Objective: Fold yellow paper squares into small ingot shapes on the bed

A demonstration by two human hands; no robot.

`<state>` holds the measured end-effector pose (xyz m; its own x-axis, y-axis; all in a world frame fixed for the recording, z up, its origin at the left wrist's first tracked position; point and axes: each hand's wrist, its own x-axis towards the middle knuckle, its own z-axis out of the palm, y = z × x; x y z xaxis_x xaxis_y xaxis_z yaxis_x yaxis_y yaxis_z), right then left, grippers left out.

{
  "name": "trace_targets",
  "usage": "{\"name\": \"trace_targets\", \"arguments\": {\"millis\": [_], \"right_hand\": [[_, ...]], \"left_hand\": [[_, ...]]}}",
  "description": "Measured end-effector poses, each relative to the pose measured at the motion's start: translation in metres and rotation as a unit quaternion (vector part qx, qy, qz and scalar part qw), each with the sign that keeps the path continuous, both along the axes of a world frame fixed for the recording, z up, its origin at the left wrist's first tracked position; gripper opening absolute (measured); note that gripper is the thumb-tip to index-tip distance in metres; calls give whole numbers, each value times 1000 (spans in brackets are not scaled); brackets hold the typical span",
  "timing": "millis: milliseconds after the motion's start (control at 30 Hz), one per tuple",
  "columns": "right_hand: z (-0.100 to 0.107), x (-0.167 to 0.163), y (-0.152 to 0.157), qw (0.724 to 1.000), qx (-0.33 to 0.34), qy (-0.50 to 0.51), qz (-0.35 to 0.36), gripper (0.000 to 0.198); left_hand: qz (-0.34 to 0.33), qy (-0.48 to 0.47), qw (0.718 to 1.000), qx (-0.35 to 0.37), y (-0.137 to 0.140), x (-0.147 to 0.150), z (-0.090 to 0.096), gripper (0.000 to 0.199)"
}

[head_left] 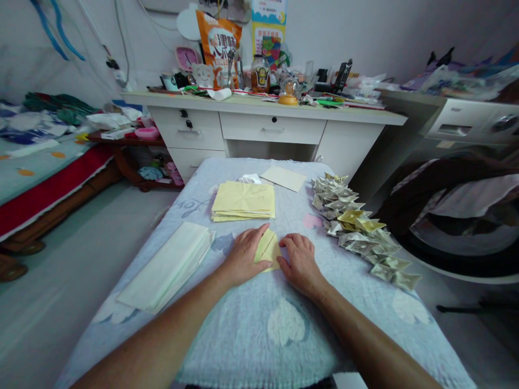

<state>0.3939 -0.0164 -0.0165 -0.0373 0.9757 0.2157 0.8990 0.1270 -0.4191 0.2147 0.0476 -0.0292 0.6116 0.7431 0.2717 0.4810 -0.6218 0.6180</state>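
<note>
A small piece of folded yellow paper (pixel 269 249) lies on the cloth-covered table between my two hands. My left hand (pixel 245 256) holds its left side, with the thumb near the lower edge and the fingers along the upper left. At the right edge, my right hand (pixel 300 262) grips the paper with curled fingers and thumb; the exact contact is partly hidden. Just beyond is a stack of yellow paper sheets (pixel 243 201). A bundle of long pale paper (pixel 168 267) rests to the left. Several folded paper pieces (pixel 360 232) form rows on the right.
The blue patterned cloth (pixel 227 335) covers the table. Behind the stack lie a cream sheet (pixel 284 178) and a crumpled white tissue (pixel 250 179). A cluttered white desk (pixel 259 127) stands beyond, with a washing machine (pixel 458 162) at right and a bed (pixel 44 178) at left.
</note>
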Motion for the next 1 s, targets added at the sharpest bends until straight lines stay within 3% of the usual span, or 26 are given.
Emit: {"name": "trace_targets", "arguments": {"millis": [167,300,467,567,767,900,1000], "right_hand": [[2,0,1,998,5,51,34,21],[3,1,0,993,-1,104,54,17],[0,2,1,983,2,170,74,20],[-1,4,1,968,9,236,83,20],[5,7,0,951,15,300,78,28],[10,9,1,952,3,288,106,21],[8,9,3,928,-31,357,100,29]], "left_hand": [[-22,-70,997,-33,-1,3,2,107],[6,-111,991,-68,-2,4,3,111],[4,-143,977,-158,-4,4,9,111],[-6,-173,952,-253,-5,5,15,100],[18,-296,879,-373,-4,7,19,51],[38,-353,834,-423,-8,8,21,48],[43,-353,832,-426,-12,9,22,47]]}}
